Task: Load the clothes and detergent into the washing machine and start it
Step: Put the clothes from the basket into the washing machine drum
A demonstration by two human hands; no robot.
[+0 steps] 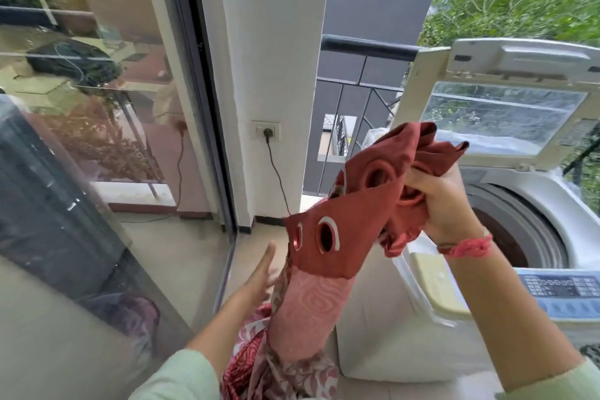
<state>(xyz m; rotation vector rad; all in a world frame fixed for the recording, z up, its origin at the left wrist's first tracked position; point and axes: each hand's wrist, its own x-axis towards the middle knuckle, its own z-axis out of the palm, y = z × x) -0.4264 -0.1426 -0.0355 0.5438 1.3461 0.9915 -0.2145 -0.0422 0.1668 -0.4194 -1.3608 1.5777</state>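
Observation:
A red and pink curtain (328,256) with metal eyelets hangs in front of me, its top bunched in my right hand (441,201), which is raised beside the washing machine. My left hand (264,273) is lower, fingers spread, just left of the hanging cloth and holding nothing. The white top-loading washing machine (552,201) stands at the right with its lid (500,114) up and its drum (519,230) exposed. Its blue control panel (565,292) faces me. More patterned red cloth (259,360) lies piled below the curtain.
A wall socket (266,131) with a plugged black cable sits on the white pillar. Glass sliding doors (97,107) fill the left. A dark balcony railing (367,75) runs behind the machine, with greenery beyond.

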